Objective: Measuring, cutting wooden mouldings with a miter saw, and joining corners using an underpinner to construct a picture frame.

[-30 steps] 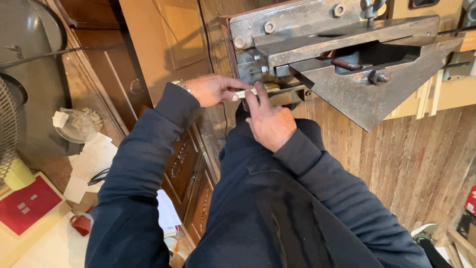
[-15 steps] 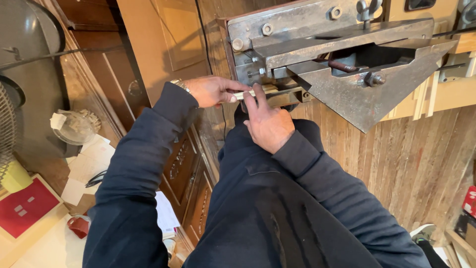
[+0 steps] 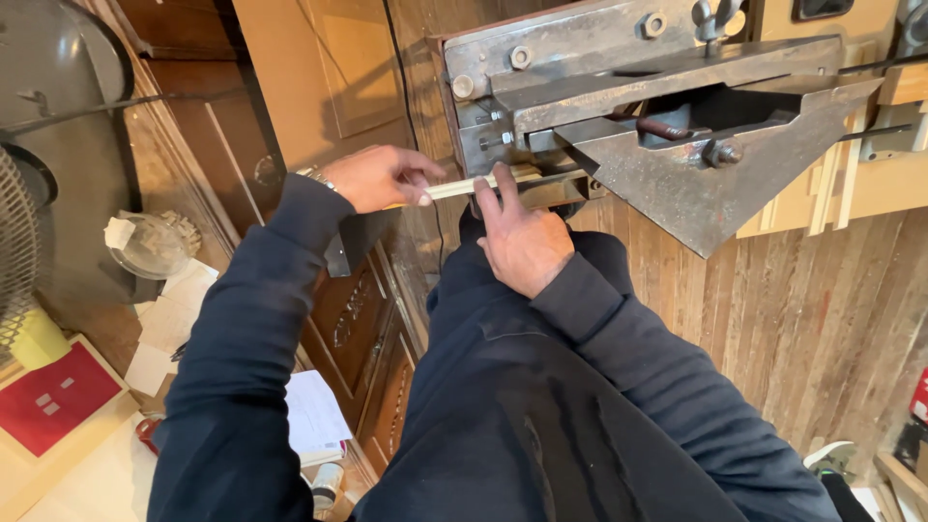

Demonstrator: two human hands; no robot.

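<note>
My left hand point(image 3: 375, 178) pinches the near end of a thin pale wooden strip point(image 3: 464, 187). The strip runs right into the jaw of a heavy grey metal machine point(image 3: 667, 116) bolted at bench height. My right hand point(image 3: 519, 239) lies flat just under the strip, with its fingers pressed against the strip at the machine's mouth. Both sleeves are dark blue. The far end of the strip is hidden inside the machine.
Carved wooden cabinet doors point(image 3: 360, 319) stand below my left arm. Papers point(image 3: 309, 416), a red card point(image 3: 53, 401) and a glass dish point(image 3: 155, 246) lie at the lower left. A fan grille point(image 3: 14, 251) is at the left edge. Plank flooring point(image 3: 812, 329) spreads to the right.
My left hand has drawn a little to the left along the strip, so more of the strip shows between my hands. My right hand stays at the machine's mouth.
</note>
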